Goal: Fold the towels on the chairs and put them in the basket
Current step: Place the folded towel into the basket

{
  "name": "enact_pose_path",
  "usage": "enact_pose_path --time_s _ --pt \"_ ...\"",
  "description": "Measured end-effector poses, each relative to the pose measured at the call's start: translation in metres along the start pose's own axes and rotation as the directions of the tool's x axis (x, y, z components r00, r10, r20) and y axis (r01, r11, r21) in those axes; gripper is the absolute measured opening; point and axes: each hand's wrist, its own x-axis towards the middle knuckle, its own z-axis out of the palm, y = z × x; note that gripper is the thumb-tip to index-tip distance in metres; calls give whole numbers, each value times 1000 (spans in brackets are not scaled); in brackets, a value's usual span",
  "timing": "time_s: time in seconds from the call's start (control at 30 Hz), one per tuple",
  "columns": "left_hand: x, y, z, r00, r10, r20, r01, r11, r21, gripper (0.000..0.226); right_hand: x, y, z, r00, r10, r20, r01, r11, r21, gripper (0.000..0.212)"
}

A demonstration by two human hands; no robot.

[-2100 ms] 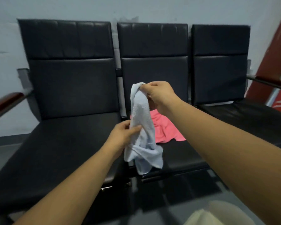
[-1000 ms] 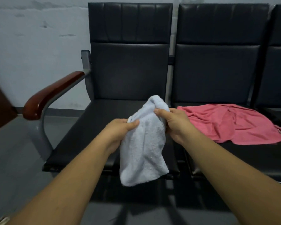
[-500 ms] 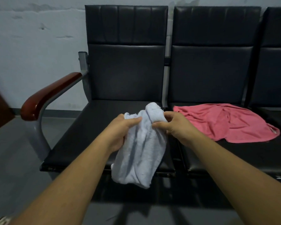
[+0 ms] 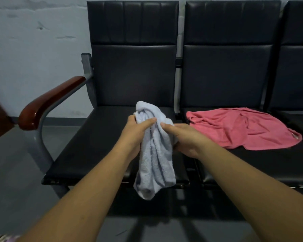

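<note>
Whereas the blue towel [image 4: 156, 161] hung fairly flat a second ago, it now droops bunched like a rope over the seat's [image 4: 94, 145] front edge. The left hand [image 4: 136, 133] and right hand [image 4: 185, 138] are both clenched on its top, close together. No fold has formed; the corners probably need finding again. Beyond, the pink towel [image 4: 238, 128] lies crumpled on the next seat [image 4: 252, 163]. No basket shows.

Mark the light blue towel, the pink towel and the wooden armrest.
light blue towel [image 4: 156, 165]: head view, hanging middle of the cloth.
pink towel [image 4: 240, 130]: head view, centre of the spread cloth.
wooden armrest [image 4: 49, 102]: head view, middle of its top.
</note>
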Motion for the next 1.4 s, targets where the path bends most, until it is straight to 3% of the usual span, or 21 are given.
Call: enact_pose_path --time_s 0.07,0.1,0.17,0.23,0.43,0.53,0.57,0.63,0.7,0.73,0.77,0.83,0.93,1.0,1.03,1.1,1.17,1.23,1.33,1.37,1.4 --pt "-2 8 -5 1000 17 -9 -16 996 82 31 1 0 4 987 -134 -88 134 991 -2 28" --pt "-1 11 -10 996 74 -50 -63 976 208 25 1 -2 4 974 -179 -135 181 984 -2 25" --pt "-1 16 -23 967 228 -111 -147 859 490 17 0 -6 -1 947 -228 -226 234 972 2 22" --pt "-2 16 -34 943 308 -123 -173 774 609 14 1 -8 -10 930 -219 -294 241 970 40 21" --pt "6 17 -55 952 156 -262 -73 951 301 8 -1 -2 -24 963 41 -267 51 942 331 26" --pt "8 19 -60 942 69 -327 -14 986 169 28 -3 -4 -25 981 71 -180 4 922 386 30" --pt "9 19 -61 939 70 -337 -18 988 155 30 -5 -5 -23 985 50 -168 11 940 342 29" --pt "8 22 -62 925 115 -362 -47 980 191 33 -7 -6 -19 963 -61 -261 83 994 73 24" --pt "7 24 -62 904 195 -380 -73 948 311 25 -5 -6 -23 884 -292 -366 168 927 -334 20" --pt "6 23 -63 897 231 -377 -75 920 384 20 -2 -5 -25 848 -391 -357 206 865 -458 20" --pt "5 22 -63 897 255 -362 -77 895 440 18 0 -4 -27 830 -434 -350 230 839 -493 18" --pt "3 19 -63 908 276 -316 -89 864 496 15 3 -4 -30 844 -395 -363 245 886 -394 14" --pt "2 17 -60 919 293 -264 -115 840 531 13 10 -6 -29 921 -168 -351 142 985 -99 13" --pt "2 18 -56 927 274 -257 -111 853 509 13 10 -8 -27 988 12 -155 -5 999 49 9" --pt "2 18 -54 931 258 -259 -102 864 493 15 9 -6 -28 998 49 -38 -48 998 27 15" --pt "2 19 -52 932 242 -270 -98 885 455 18 3 -3 -27 996 47 74 -30 977 -209 18" --pt "3 19 -52 927 250 -280 -106 890 444 18 -1 0 -28 997 -77 -27 46 802 -595 13" --pt "3 19 -53 925 262 -275 -112 880 462 17 1 4 -33 965 -258 -40 119 570 -813 14" --pt "4 18 -55 926 271 -262 -106 854 510 16 3 3 -41 847 -528 -63 228 468 -854 24" --pt "5 17 -56 924 272 -268 -99 849 519 16 2 0 -42 797 -598 -80 263 464 -846 26" --pt "6 17 -57 921 270 -280 -90 848 522 16 1 -4 -40 778 -616 -124 310 547 -777 25"
